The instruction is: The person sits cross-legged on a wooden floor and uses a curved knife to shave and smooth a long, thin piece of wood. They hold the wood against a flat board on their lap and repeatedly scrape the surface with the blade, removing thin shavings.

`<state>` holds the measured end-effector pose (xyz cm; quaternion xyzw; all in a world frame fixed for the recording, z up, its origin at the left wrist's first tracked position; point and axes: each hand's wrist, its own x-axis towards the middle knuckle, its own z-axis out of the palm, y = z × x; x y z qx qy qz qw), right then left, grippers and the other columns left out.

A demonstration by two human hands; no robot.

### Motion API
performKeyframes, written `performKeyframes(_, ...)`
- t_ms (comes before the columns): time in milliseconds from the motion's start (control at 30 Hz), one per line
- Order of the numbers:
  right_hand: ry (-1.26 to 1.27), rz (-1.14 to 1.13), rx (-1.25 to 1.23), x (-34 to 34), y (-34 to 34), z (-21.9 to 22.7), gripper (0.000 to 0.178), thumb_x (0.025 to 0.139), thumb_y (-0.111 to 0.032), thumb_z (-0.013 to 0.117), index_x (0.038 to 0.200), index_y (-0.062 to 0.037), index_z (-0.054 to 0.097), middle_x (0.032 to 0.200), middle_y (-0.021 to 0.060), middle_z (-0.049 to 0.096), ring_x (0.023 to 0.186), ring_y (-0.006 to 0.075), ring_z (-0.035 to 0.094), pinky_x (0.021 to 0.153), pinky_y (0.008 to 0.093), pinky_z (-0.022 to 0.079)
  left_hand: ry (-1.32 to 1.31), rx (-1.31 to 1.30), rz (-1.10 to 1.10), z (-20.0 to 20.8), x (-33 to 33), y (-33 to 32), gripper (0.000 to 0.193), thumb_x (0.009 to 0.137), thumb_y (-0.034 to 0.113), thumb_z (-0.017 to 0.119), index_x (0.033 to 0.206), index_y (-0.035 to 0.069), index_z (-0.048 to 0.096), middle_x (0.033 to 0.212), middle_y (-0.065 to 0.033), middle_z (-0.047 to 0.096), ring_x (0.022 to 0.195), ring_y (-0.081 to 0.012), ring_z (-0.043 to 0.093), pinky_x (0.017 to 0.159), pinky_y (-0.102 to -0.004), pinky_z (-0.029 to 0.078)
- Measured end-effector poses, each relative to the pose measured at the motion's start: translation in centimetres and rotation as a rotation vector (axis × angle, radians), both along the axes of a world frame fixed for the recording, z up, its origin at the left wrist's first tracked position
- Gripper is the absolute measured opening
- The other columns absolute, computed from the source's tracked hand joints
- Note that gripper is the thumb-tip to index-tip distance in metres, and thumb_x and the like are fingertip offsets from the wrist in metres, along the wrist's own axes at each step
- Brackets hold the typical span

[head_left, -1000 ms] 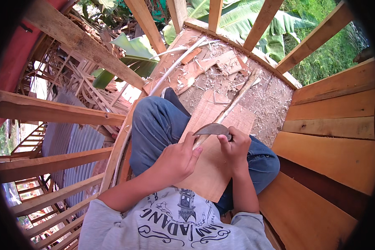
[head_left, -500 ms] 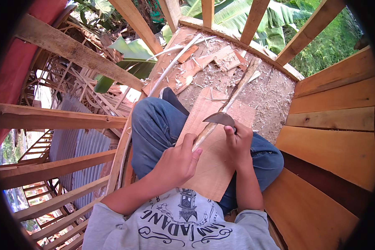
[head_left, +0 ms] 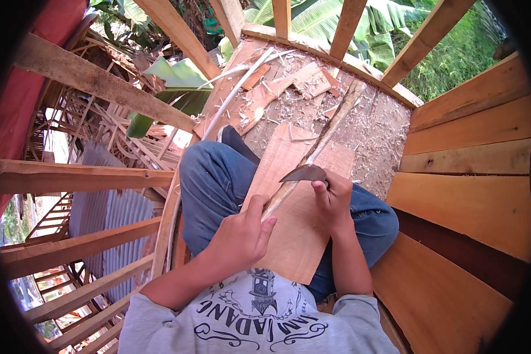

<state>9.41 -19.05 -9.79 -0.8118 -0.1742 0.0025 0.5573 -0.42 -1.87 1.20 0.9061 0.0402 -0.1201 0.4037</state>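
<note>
My left hand [head_left: 240,235] is closed round the near end of a long wooden stick [head_left: 335,120], which slants away to the far right. Part of the stick is pale and peeled, and part has dark bark. In my right hand [head_left: 334,200] is a knife with a short, curved dark blade [head_left: 304,173]; its handle is hidden in my fingers. The blade lies across the stick, a little beyond my left hand. Under both hands a flat wooden board [head_left: 295,221] rests over my lap, between my bent knees.
Wood shavings and offcuts [head_left: 311,81] litter the floor beyond my feet. A thin pale strip [head_left: 240,88] lies at the left edge. Plank walling [head_left: 466,194] rises close on my right. Slatted rails [head_left: 82,172] stand on my left, with corrugated sheets [head_left: 124,218] beyond.
The view has shifted slightly. Both hands keep their grips, and the blade sits a little nearer to me along the stick.
</note>
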Motion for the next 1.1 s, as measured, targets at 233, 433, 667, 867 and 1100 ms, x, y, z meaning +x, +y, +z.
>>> performKeyframes(233,-0.164,0.087,0.008,0.2,-0.8,-1.2,0.051,0.086,-0.049,0.061,0.064,-0.0024,0.056,0.051,0.0105,0.044,0.044,0.0266,0.047,0.043,0.0343,0.035,0.031,-0.043,0.019,0.1,-0.6,-0.4,0.029,0.093,0.016,0.05,0.111,-0.004,0.04,0.069,-0.0266,0.058,0.065,-0.0444,0.061,0.057,-0.0502,0.047)
performKeyframes(433,-0.23,-0.117,-0.037,-0.1,-0.1,-0.8,0.055,0.085,-0.053,0.06,0.06,-0.0034,0.052,0.051,0.0108,0.043,0.044,0.0285,0.048,0.042,0.0347,0.035,0.014,-0.077,0.017,0.4,0.1,-0.4,0.028,0.093,0.015,0.049,0.111,-0.004,0.04,0.068,-0.0271,0.058,0.065,-0.0451,0.06,0.057,-0.0499,0.046)
performKeyframes(667,-0.28,-0.253,-0.088,0.0,-0.5,-1.0,0.056,0.087,-0.054,0.057,0.065,-0.0023,0.057,0.052,0.0112,0.044,0.044,0.0272,0.046,0.043,0.0337,0.035,0.121,-0.209,0.031,1.1,1.0,-0.8,0.028,0.094,0.017,0.048,0.111,-0.003,0.04,0.067,-0.0268,0.058,0.065,-0.0453,0.06,0.057,-0.0486,0.045)
performKeyframes(867,-0.158,-0.159,0.111,0.6,-2.0,-0.7,0.055,0.091,-0.051,0.054,0.067,-0.0018,0.057,0.053,0.0081,0.047,0.044,0.0182,0.046,0.044,0.0313,0.034,-0.016,-0.081,0.057,-0.1,0.6,-0.7,0.028,0.093,0.017,0.051,0.111,-0.002,0.041,0.064,-0.023,0.057,0.06,-0.0419,0.06,0.053,-0.0466,0.045)
performKeyframes(1100,-0.254,0.016,0.008,-0.1,-0.8,-0.2,0.057,0.086,-0.056,0.057,0.059,-0.0051,0.051,0.049,0.0075,0.042,0.042,0.0231,0.048,0.042,0.0324,0.035,-0.155,0.1,-0.09,-0.2,0.3,-1.1,0.028,0.09,0.016,0.055,0.11,-0.001,0.044,0.064,-0.0193,0.059,0.053,-0.0351,0.061,0.045,-0.0416,0.046)
